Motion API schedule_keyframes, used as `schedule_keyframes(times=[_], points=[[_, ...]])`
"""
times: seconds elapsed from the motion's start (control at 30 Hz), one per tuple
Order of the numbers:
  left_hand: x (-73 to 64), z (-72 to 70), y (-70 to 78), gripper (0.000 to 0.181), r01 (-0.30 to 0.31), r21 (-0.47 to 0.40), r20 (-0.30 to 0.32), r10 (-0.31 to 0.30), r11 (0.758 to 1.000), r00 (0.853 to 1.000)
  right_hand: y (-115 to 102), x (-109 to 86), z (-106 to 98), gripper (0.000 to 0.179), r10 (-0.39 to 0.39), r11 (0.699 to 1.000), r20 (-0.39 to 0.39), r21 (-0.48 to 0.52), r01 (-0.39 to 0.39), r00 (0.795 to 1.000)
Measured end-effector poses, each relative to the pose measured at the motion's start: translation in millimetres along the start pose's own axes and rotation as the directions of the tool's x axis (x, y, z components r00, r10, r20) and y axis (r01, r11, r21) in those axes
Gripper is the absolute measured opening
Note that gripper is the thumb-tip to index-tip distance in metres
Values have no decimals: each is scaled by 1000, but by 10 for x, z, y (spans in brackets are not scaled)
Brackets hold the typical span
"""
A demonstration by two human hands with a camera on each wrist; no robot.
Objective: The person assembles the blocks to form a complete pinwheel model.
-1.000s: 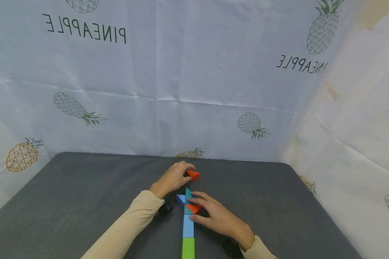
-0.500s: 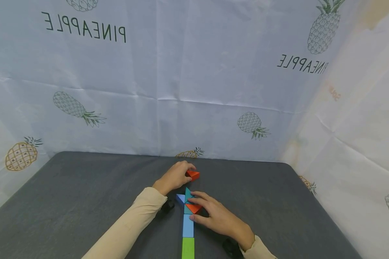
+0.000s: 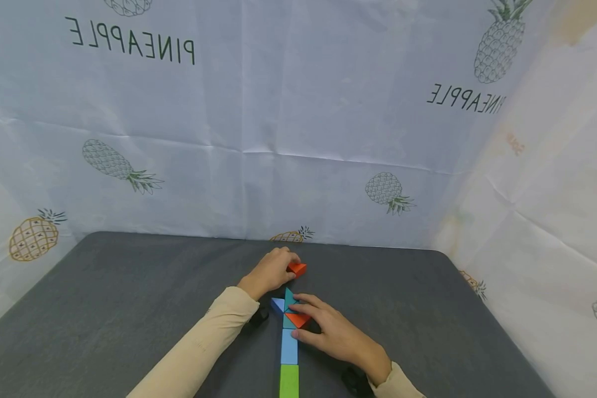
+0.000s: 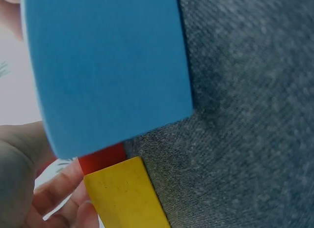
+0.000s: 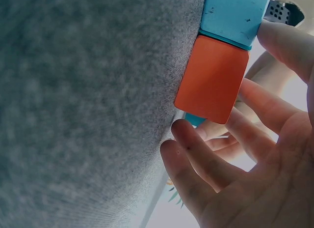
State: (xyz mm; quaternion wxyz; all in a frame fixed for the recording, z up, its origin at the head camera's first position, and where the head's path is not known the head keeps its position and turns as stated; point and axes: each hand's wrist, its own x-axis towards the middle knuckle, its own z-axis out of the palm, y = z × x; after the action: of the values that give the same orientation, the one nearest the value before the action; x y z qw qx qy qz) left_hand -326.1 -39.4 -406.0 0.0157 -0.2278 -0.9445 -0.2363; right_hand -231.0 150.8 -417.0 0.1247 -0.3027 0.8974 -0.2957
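Note:
In the head view my left hand (image 3: 270,271) reaches to the far end and pinches an orange triangular block (image 3: 298,269) between thumb and fingers. The left wrist view shows a yellow block (image 4: 128,196) against a red block face (image 4: 103,158), beside curled fingers. My right hand (image 3: 333,331) lies along a row of blocks, its fingers spread and loosely bent. Its thumb touches the light blue block (image 3: 289,347); its fingertips lie at a teal triangular block (image 3: 289,301). Another orange triangular block (image 3: 297,320) sits between thumb and fingers.
A green block (image 3: 289,381) forms the row's near end. A blue triangular block (image 3: 278,305) juts left of the row and looms large up close in the left wrist view. The dark grey tabletop (image 3: 129,309) meets a pineapple-print cloth (image 3: 318,110) at the back.
My left hand has shifted slightly to the right, further over the far orange block. The right hand and the row of blocks look unmoved.

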Motion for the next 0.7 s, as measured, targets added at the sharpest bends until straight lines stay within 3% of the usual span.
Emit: schedule_keyframes(times=[0.2,0.33,0.5,0.7], points=[[2,9,-10,29,6,-17,-3,-6,1000,1000,-8,-1,-2,59,0,1000,3,-1,0,1000],[-6,4,-36,29,7,-72,-4,-8,997,1000,-12,-1,-1,59,-2,1000,2,-4,2,1000],[-35,-27,-81,29,-39,-157,-29,35,987,999,-16,-2,-2,58,-2,1000,5,-3,2,1000],[-89,-64,-90,32,-61,-175,-59,52,983,997,-14,5,0,57,-1,1000,7,0,1,1000]])
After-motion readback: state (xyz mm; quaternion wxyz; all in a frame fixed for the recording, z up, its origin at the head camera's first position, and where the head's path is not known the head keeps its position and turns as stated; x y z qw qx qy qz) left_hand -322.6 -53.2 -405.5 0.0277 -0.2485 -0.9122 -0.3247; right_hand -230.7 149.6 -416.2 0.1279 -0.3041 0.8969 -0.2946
